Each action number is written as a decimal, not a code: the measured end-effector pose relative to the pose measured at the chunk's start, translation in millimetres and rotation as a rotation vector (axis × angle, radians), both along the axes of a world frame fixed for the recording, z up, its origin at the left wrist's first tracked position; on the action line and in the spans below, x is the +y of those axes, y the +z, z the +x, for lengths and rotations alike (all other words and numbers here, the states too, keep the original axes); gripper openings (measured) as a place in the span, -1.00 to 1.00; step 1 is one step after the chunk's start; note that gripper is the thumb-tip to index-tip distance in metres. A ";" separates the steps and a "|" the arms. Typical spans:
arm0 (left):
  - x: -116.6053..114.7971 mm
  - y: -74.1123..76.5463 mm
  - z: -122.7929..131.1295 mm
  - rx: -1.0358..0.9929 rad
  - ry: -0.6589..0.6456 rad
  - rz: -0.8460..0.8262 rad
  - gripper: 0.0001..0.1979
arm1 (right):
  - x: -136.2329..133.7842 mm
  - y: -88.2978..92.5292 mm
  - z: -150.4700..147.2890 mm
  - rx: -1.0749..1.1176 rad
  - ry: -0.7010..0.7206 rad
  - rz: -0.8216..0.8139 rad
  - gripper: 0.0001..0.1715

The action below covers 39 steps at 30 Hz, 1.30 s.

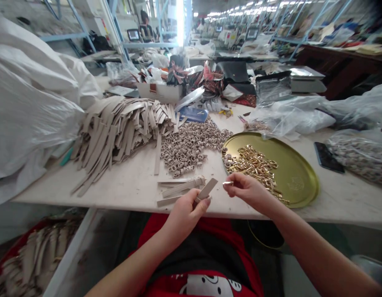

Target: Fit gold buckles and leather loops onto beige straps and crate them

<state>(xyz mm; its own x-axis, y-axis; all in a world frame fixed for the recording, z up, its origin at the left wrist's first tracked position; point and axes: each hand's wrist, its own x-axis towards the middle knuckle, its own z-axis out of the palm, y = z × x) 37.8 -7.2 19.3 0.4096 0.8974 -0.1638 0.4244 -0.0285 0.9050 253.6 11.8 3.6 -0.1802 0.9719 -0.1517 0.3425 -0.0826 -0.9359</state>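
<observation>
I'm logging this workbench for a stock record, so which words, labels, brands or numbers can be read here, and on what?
None can be read: the label on the white carton and the print on the blue packet are too small and blurred, and the mark stamped into the gold tray is too faint to make out.

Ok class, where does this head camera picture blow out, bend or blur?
Head view: a bright strip of light blows out at the far end of the room; the metal shelf frames bend toward the top corners, and the top right corner turns dark and smeared; the gold tray has only a soft sheen; the left hand and right hand look fairly sharp.
</observation>
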 end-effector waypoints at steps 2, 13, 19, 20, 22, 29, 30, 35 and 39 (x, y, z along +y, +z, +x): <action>-3.9 1.6 1.7 0.005 0.002 0.058 -0.80 | -19.3 1.9 -24.5 0.112 0.073 -0.036 -0.79; -38.0 7.4 -10.2 -0.228 0.040 -0.073 -0.76 | -71.8 3.9 -70.9 0.840 0.120 -0.318 -0.72; -44.9 8.6 -12.3 -0.281 0.046 -0.138 -0.81 | -81.5 -4.6 -79.6 1.007 0.042 -0.349 -0.76; -45.9 7.2 -11.7 -0.296 0.066 -0.133 -0.81 | -82.0 -6.3 -81.3 1.014 0.001 -0.348 -0.77; -47.1 4.3 -10.7 -0.326 0.104 -0.115 -0.80 | -81.9 -8.9 -84.9 1.022 -0.089 -0.333 -0.80; -44.0 -0.8 -23.6 -0.041 0.087 0.052 -0.74 | -70.7 -17.2 -82.8 1.023 -0.342 -0.466 -0.79; -43.7 -1.6 -26.0 0.029 0.064 0.064 -0.72 | -68.6 -18.7 -80.8 1.017 -0.376 -0.462 -0.79; -40.1 -5.8 -26.4 0.197 -0.029 0.073 -0.72 | -63.8 -23.5 -82.2 1.013 -0.378 -0.461 -0.74; -34.0 -9.0 -18.9 0.115 -0.019 -0.011 -0.85 | -67.8 -23.7 -94.6 0.980 -0.265 -0.455 -0.73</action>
<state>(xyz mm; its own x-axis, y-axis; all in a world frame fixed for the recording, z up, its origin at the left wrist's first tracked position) 18.9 -41.2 10.4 0.4047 0.8875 -0.2205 0.5249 -0.0280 0.8507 159.1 -55.9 -20.0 -0.2124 0.8874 -0.4092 -0.6079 -0.4479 -0.6557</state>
